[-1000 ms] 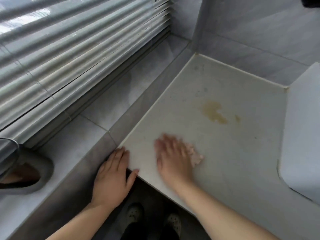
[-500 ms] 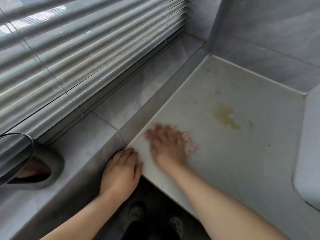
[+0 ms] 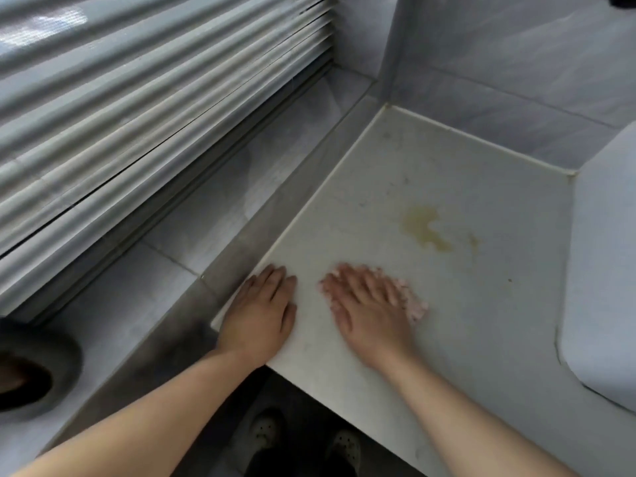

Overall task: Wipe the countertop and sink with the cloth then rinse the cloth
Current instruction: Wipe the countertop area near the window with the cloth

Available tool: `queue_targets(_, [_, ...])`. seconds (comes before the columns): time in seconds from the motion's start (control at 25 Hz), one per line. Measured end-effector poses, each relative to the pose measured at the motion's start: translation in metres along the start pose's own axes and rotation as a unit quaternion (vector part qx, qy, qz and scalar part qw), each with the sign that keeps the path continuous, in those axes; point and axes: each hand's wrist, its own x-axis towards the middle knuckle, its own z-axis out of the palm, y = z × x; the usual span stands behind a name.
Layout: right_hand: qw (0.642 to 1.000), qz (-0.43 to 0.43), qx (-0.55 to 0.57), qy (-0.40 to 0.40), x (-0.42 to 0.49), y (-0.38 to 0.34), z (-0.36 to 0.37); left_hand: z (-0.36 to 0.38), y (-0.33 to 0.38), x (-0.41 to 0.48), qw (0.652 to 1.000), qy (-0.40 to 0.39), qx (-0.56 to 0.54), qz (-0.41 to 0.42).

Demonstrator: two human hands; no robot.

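now | right hand [image 3: 368, 311] flat, pressing cloth [image 3: 414, 306] | left hand [image 3: 260, 315] flat on countertop [image 3: 464, 321]

Bare forearms [image 3: 165, 418]; perhaps pale perforated clogs [image 3: 265, 437]

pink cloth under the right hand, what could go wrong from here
The small pink cloth sits mostly under the flat right hand, so it may smear the yellowish stain across the pale countertop rather than lift it. The left hand leans at the counter's front corner and could slip off.
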Motion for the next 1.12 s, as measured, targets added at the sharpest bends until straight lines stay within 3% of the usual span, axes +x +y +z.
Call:
queue_targets(0.12, [0.985,0.169,0.022,0.018,0.000,0.043,-0.016,-0.001,0.019,0.028,0.998,-0.050,0.008,0.034])
queue_targets(0.28, [0.998,0.054,0.016,-0.006,-0.050,0.049,0.000,0.002,0.038,0.066,0.996,-0.069,0.023,0.047])
queue_targets(0.32, [0.998,0.060,0.003,-0.006,-0.050,0.070,-0.003,0.002,0.040,0.074,0.996,-0.071,0.032,0.049])
queue_targets(0.4, [0.983,0.183,-0.011,0.010,-0.034,0.119,-0.008,0.003,0.043,0.087,0.995,-0.076,0.050,0.040])
queue_targets(0.52, [0.910,0.409,0.063,0.019,-0.001,0.162,-0.026,0.001,0.050,0.112,0.995,-0.079,0.065,0.019])
queue_targets(0.56, [0.909,0.410,0.067,0.028,0.001,0.152,-0.025,0.000,0.051,0.121,0.995,-0.078,0.062,0.012])
queue_targets(0.6, [0.931,0.357,0.033,0.067,-0.003,0.140,-0.016,0.000,0.051,0.131,0.996,-0.074,0.056,0.009])
queue_targets(0.68, [0.981,0.189,0.014,0.046,-0.022,0.111,-0.004,0.003,0.049,0.141,0.997,-0.055,0.056,0.010])
queue_targets(0.76, [0.992,0.121,-0.022,0.032,-0.029,0.131,-0.004,0.006,0.048,0.141,0.998,-0.032,0.060,0.017])
queue_targets(0.84, [0.967,0.250,-0.007,0.047,-0.009,0.177,-0.012,0.008,0.049,0.139,0.998,-0.024,0.056,0.021])
queue_targets(0.92, [0.912,0.403,0.024,0.076,0.020,0.212,-0.019,0.007,0.050,0.139,0.999,-0.009,0.049,0.020])
queue_targets(0.96, [0.900,0.426,0.043,0.079,0.034,0.207,-0.022,0.007,0.050,0.140,0.999,-0.005,0.049,0.021])
queue_targets(1.0, [0.912,0.400,0.039,0.085,0.043,0.194,-0.019,0.006,0.050,0.140,0.999,-0.003,0.048,0.021])
queue_targets(1.04, [0.937,0.330,0.015,0.113,0.045,0.176,-0.012,0.006,0.050,0.140,0.999,-0.001,0.047,0.022])
queue_targets(1.12, [0.984,0.157,0.000,0.084,0.027,0.137,-0.003,0.008,0.048,0.140,0.998,0.003,0.052,0.023])
